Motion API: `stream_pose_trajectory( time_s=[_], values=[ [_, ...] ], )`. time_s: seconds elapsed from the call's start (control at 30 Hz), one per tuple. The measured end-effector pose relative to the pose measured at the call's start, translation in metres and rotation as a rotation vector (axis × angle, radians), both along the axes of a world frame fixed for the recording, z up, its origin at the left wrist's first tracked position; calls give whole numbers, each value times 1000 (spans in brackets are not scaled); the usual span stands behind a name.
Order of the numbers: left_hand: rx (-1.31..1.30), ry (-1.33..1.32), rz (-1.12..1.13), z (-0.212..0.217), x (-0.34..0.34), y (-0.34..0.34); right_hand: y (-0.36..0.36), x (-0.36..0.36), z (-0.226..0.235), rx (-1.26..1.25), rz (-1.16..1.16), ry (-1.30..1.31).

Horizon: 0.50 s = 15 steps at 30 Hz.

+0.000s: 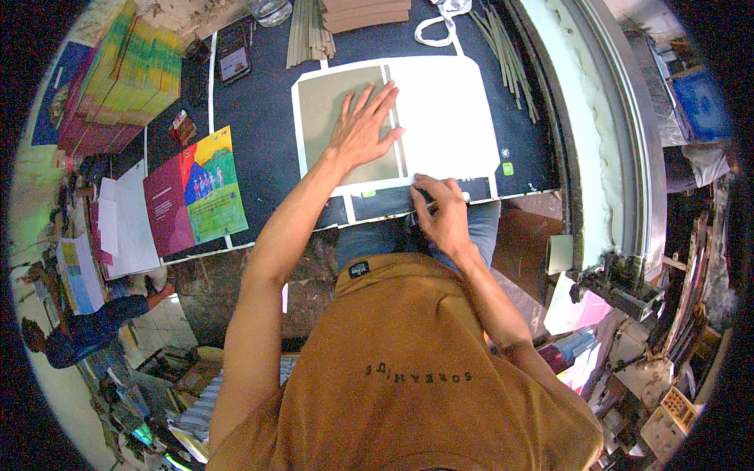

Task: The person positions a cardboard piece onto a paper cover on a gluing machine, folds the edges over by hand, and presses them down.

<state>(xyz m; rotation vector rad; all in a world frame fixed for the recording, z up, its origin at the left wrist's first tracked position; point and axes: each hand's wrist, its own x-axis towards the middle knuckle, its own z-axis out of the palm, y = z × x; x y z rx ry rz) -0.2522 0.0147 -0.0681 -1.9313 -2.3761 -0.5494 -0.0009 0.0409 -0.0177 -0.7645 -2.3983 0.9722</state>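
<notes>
A large white sheet with cut corners [452, 110] lies on the dark table in front of me. On its left half rests a grey-brown board [318, 102], and a narrow grey strip [405, 163] runs along that board's right side. My left hand [364, 129] lies flat with fingers spread, pressing over the board and reaching across the strip. At the sheet's near edge, by the strip's lower end, my right hand [444, 210] has its fingers curled and thumb close to the forefinger. What they pinch, if anything, is too small to tell.
Grey strips stand bundled [306, 35] at the back beside stacked brown boards [365, 14]; more strips [506, 67] lie at the right. A colourful printed cover [196, 192], a phone [234, 53] and a tall stack of booklets [133, 74] occupy the left. A pale ledge [577, 118] borders the right side.
</notes>
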Motion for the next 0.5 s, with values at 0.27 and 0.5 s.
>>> stream_pose_trajectory(
  time_s=[0.27, 0.5],
  values=[
    [-20, 6, -2, 2, 2, -1, 1, 1, 2, 6, -9, 15],
    [-68, -6, 0, 9, 1, 2, -1, -5, 6, 108, 105, -73]
  ],
)
